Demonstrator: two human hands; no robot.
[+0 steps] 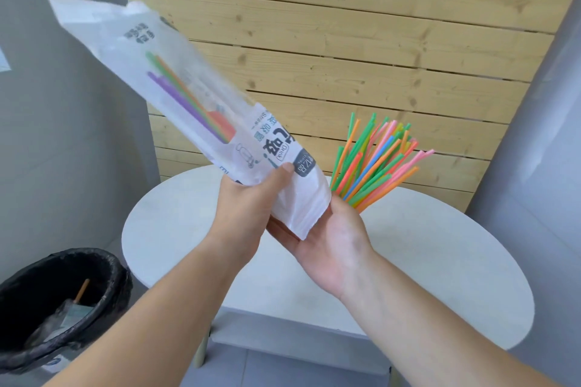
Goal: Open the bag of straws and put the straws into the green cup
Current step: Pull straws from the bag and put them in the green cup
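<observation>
My left hand [251, 198] grips the white printed straw bag [188, 97] near its lower end. The bag slants up and to the left above the table. Purple, green and orange straw shapes show on it; I cannot tell whether they are print or real straws. My right hand [333, 245] lies palm up under the bag's bottom edge, its fingers straight beneath it. A bunch of coloured straws [374, 160] fans upward just behind my right hand. The base of the bunch is hidden by that hand, and no green cup is in view.
A round white table [440, 245] stands below my hands. A bin with a black liner [63, 292] stands on the floor at lower left, with wrappers and a stick inside. A wooden slat wall [345, 41] rises behind the table.
</observation>
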